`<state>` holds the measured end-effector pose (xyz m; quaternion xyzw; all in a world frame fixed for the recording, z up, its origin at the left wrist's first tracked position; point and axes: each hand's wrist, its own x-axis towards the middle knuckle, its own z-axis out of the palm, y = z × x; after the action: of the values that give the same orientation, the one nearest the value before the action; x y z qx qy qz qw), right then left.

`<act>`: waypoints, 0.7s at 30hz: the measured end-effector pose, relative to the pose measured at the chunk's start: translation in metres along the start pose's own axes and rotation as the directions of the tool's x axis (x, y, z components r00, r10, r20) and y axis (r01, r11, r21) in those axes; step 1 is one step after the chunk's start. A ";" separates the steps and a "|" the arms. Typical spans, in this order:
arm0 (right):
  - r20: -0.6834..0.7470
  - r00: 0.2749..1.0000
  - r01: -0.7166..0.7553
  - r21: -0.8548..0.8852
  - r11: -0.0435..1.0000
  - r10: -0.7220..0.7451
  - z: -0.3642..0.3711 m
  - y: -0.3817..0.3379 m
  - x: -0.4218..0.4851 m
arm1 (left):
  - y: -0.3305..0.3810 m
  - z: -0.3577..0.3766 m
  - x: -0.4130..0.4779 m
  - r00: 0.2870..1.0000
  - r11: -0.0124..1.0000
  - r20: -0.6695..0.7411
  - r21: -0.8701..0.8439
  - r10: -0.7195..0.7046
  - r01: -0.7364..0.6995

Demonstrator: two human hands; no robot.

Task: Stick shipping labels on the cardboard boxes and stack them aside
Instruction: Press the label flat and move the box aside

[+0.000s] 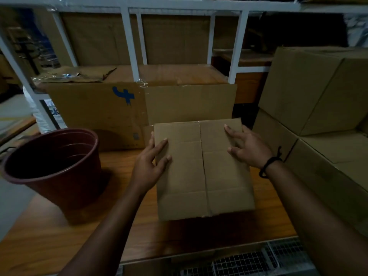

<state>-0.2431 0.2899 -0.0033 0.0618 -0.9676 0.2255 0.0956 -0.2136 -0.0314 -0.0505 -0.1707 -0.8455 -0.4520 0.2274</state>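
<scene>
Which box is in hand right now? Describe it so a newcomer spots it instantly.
Start at the wooden table, between the dark red bucket on the left and the stacked boxes on the right. The small cardboard box sits at its middle. Alone among its neighbours, it has the left hand and right hand resting on its closed top.

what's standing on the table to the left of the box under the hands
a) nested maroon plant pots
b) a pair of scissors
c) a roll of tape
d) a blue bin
a: the nested maroon plant pots stand on the wooden table just left of the cardboard box.
</scene>
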 end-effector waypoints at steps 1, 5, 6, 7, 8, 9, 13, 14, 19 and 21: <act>0.004 1.000 0.003 0.016 1.000 -0.003 0.004 0.002 0.000 | -0.002 0.002 -0.003 0.999 0.999 0.048 -0.035 -0.009 0.010; 0.034 0.999 0.027 0.199 0.980 -0.034 0.014 0.007 -0.020 | -0.014 0.011 -0.030 0.985 0.989 0.160 -0.122 -0.064 0.084; 0.061 0.998 0.018 0.247 0.969 -0.034 0.017 0.009 -0.031 | -0.017 0.014 -0.038 0.982 0.982 0.171 -0.153 -0.085 0.112; 0.097 0.995 0.008 0.278 0.961 -0.037 0.022 0.013 -0.042 | -0.019 0.016 -0.044 0.978 0.970 0.177 -0.195 -0.114 0.149; 0.130 0.991 0.003 0.295 0.956 -0.043 0.028 0.015 -0.054 | -0.021 0.017 -0.049 0.973 0.956 0.180 -0.229 -0.146 0.186; 0.150 0.988 -0.010 0.302 0.953 -0.037 0.034 0.018 -0.062 | -0.021 0.018 -0.051 0.968 0.944 0.182 -0.249 -0.173 0.215; 0.108 0.993 -0.078 0.341 0.937 0.043 0.044 0.019 -0.059 | -0.015 0.020 -0.034 0.955 0.927 0.184 -0.256 -0.231 0.274; 0.090 0.994 -0.083 0.355 0.931 0.054 0.043 0.018 -0.053 | -0.014 0.021 -0.026 0.954 0.924 0.179 -0.261 -0.239 0.280; 0.062 0.998 -0.051 0.347 0.937 0.031 0.021 0.004 -0.028 | -0.005 0.004 0.005 0.885 0.736 0.275 -0.491 -0.376 0.465; 0.142 0.989 -0.091 0.358 0.929 0.042 0.018 0.004 -0.018 | -0.004 -0.002 0.013 0.850 0.687 0.333 -0.502 -0.409 0.526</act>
<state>-0.2294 0.2871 -0.0250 0.0603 -0.9149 0.3991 0.0105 -0.2261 -0.0342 -0.0448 -0.0521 -0.7014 -0.7096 -0.0421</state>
